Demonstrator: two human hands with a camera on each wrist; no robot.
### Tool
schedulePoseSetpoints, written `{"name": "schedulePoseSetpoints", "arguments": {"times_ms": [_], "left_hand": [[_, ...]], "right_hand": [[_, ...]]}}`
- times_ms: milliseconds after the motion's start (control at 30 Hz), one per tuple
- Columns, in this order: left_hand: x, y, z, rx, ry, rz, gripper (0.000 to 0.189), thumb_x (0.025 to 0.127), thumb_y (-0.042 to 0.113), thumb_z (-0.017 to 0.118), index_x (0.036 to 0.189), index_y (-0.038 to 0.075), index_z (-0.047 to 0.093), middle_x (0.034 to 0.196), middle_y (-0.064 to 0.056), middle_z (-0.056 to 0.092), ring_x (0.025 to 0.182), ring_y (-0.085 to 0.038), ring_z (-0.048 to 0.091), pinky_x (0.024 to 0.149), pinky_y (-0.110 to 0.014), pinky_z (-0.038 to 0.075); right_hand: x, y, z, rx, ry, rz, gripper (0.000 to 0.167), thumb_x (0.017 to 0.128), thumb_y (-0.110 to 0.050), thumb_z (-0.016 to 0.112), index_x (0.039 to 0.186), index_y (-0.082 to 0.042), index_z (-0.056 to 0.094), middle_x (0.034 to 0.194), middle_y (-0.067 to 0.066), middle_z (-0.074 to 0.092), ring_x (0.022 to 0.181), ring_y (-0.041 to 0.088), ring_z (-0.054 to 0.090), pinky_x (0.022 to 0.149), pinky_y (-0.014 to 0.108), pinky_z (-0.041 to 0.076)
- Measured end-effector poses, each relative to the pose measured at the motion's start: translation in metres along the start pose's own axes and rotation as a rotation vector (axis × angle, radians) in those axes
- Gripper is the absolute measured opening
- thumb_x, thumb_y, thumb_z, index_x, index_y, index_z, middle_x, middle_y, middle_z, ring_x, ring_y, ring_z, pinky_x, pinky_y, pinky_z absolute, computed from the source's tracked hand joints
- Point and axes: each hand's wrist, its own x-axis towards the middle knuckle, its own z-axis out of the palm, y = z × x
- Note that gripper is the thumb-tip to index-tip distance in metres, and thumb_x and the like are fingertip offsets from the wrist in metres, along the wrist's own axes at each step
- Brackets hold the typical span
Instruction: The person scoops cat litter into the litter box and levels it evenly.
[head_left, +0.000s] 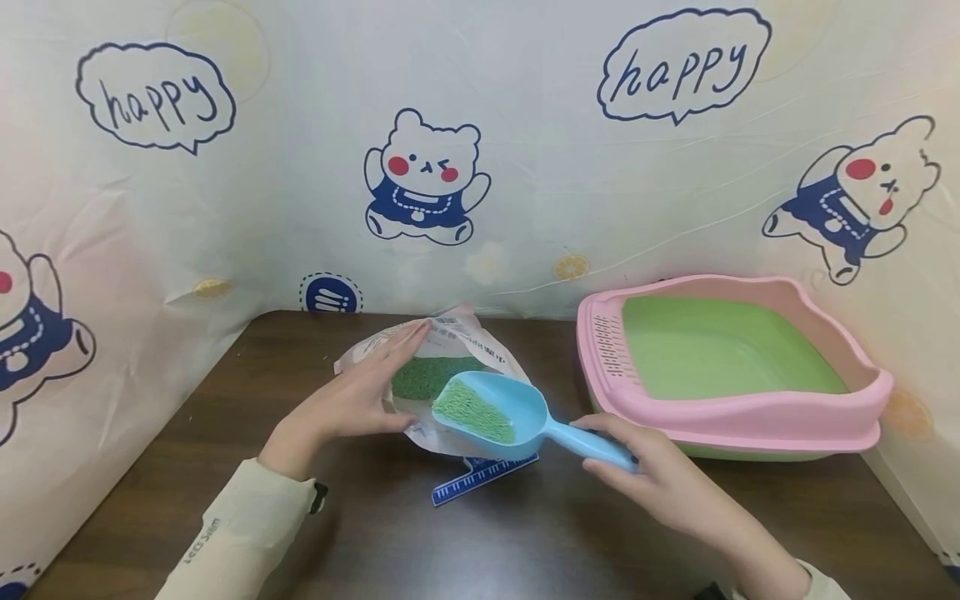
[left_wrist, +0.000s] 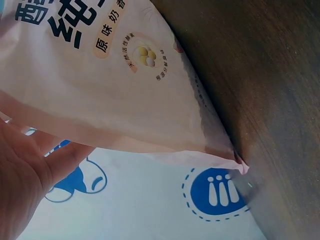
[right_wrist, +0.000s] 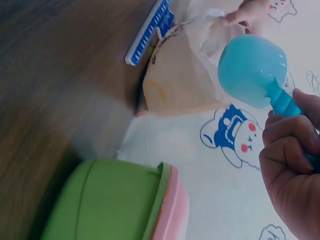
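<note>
My right hand (head_left: pixel 652 475) grips the handle of a light blue scoop (head_left: pixel 528 408), its fingers curled round it in the right wrist view. Green pellets (head_left: pixel 476 412) lie in the scoop, whose bowl is over the near right side of the mouth of an open pale pink bag (head_left: pixel 495 354). More green pellets (head_left: pixel 427 379) show inside the bag. My left hand (head_left: pixel 356 396) reaches over the bag's left rim, fingers extended toward the far side and thumb spread toward the near side. In the left wrist view, part of that hand is hidden behind the printed bag wall (left_wrist: pixel 125 100).
A pink-rimmed litter box (head_left: pixel 750 412) with a green base stands at the right of the brown table (head_left: pixel 450 550). A blue and white strip with key-like markings (head_left: pixel 483 479) lies in front of the bag. Behind the table hangs a printed cloth (head_left: pixel 525 192).
</note>
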Motion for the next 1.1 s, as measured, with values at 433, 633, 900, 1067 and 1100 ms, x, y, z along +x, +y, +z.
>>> {"name": "schedulePoseSetpoints", "arguments": {"times_ms": [433,633,900,1067,1100], "left_hand": [[0.005,0.004,0.002,-0.015,0.012,0.001,0.121,0.074,0.022,0.085,0.161,0.028,0.0,0.169,0.002,0.011,0.146,-0.029,0.036,0.108,-0.051,0.045],[0.009,0.004,-0.001,-0.009,0.027,0.023,0.124,0.073,0.022,0.087,0.161,0.026,0.0,0.169,-0.001,0.012,0.136,-0.031,0.048,0.102,-0.049,0.05],[0.009,0.003,0.0,-0.016,0.014,-0.003,0.121,0.075,0.022,0.086,0.161,0.025,0.001,0.169,0.002,0.011,0.125,-0.025,0.054,0.096,-0.043,0.055],[0.009,0.002,0.001,-0.012,0.006,-0.006,0.122,0.075,0.021,0.085,0.161,0.027,-0.001,0.169,0.003,0.01,0.112,-0.019,0.058,0.09,-0.037,0.057],[0.009,0.002,0.001,-0.012,0.004,-0.006,0.122,0.075,0.021,0.085,0.161,0.027,-0.001,0.169,0.003,0.01,0.109,-0.018,0.058,0.089,-0.036,0.057]], "right_hand": [[-0.013,-0.005,-0.023,-0.061,0.073,-0.071,0.042,0.09,-0.004,0.07,0.128,-0.02,0.062,0.092,-0.011,0.059,0.076,0.003,0.052,0.067,0.02,0.046],[-0.017,-0.005,-0.031,-0.081,0.082,-0.094,0.042,0.089,-0.001,0.07,0.127,-0.018,0.063,0.095,-0.008,0.061,0.076,0.003,0.051,0.066,0.019,0.044],[-0.023,-0.003,-0.042,-0.107,0.111,-0.12,0.046,0.085,0.004,0.071,0.125,-0.016,0.064,0.099,-0.008,0.062,0.078,0.004,0.051,0.066,0.02,0.042],[-0.028,-0.001,-0.052,-0.149,0.126,-0.079,0.045,0.086,0.002,0.071,0.127,-0.017,0.063,0.093,-0.008,0.062,0.076,0.003,0.05,0.062,0.02,0.041],[-0.029,-0.001,-0.054,-0.155,0.129,-0.074,0.046,0.086,0.002,0.071,0.127,-0.017,0.063,0.09,-0.009,0.06,0.074,0.003,0.05,0.061,0.02,0.041]]}}
